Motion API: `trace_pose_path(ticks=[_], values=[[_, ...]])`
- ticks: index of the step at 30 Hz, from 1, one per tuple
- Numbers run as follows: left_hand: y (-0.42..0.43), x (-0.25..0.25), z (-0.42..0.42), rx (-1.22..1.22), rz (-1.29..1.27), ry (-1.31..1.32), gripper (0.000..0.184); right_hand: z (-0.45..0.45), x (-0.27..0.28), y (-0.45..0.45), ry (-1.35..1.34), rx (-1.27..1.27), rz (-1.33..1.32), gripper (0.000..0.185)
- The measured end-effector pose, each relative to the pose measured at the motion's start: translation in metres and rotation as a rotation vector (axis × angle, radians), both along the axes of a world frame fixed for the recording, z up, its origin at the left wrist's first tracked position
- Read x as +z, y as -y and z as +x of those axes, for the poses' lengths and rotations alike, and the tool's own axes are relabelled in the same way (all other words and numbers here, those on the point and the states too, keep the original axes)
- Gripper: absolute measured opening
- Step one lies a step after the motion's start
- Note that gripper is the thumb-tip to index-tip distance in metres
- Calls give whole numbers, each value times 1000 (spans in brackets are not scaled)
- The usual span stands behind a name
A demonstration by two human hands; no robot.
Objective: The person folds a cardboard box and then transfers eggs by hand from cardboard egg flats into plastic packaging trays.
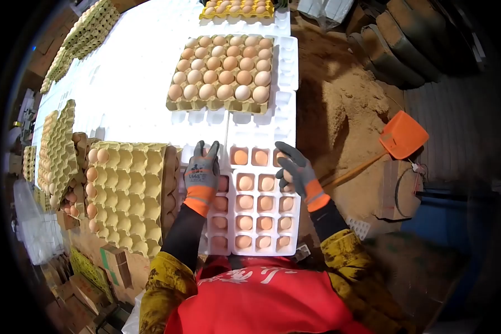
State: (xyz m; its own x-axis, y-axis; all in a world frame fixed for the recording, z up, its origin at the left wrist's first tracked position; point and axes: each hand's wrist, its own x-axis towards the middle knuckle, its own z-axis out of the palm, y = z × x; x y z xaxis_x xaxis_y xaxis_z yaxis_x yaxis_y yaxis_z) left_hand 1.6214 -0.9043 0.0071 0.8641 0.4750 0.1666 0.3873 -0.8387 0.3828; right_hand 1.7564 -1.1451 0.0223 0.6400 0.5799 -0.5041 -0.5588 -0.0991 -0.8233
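My left hand [202, 170], in a grey glove with an orange cuff, hovers over the left white tray with its fingers apart; a small pinkish patch between the fingertips is unclear. My right hand [296, 170], gloved alike, is at the right edge of the white egg tray [254, 192], its fingers curled round an egg [288, 176]. Another egg lies partly under its fingertips. Brown eggs [245, 182] sit in that tray's square cells. Left of my left hand is a pulp tray [131, 189] with eggs [92, 190] along its left side.
A full pulp tray [219, 106] of eggs stands on the white trays ahead, with a yellow egg tray [238, 14] beyond. Pulp tray stacks [94, 30] line the left. At right are an orange shovel [404, 135], a cardboard box [398, 189] and dark stacked containers [409, 42].
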Motion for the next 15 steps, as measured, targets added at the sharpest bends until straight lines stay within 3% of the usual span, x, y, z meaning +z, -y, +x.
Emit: trace_pose_path(ticks=[3,5,6,9,11,15], values=[[-2,10,0,56,-142,217,51,6,-13,12,68,-190,340,52],[-1,20,0,176,-352,318,54,16,-26,12,264,-259,324,44],[-7,5,-2,84,-206,420,54,20,-33,9,413,-260,253,42],[-12,-18,0,35,-130,524,54,26,-47,-3,825,-238,63,38],[-14,-34,5,22,-7,422,53,27,-47,-10,1063,-201,-25,36],[-17,-43,1,-51,79,314,45,25,-46,-23,1161,-160,-70,41]])
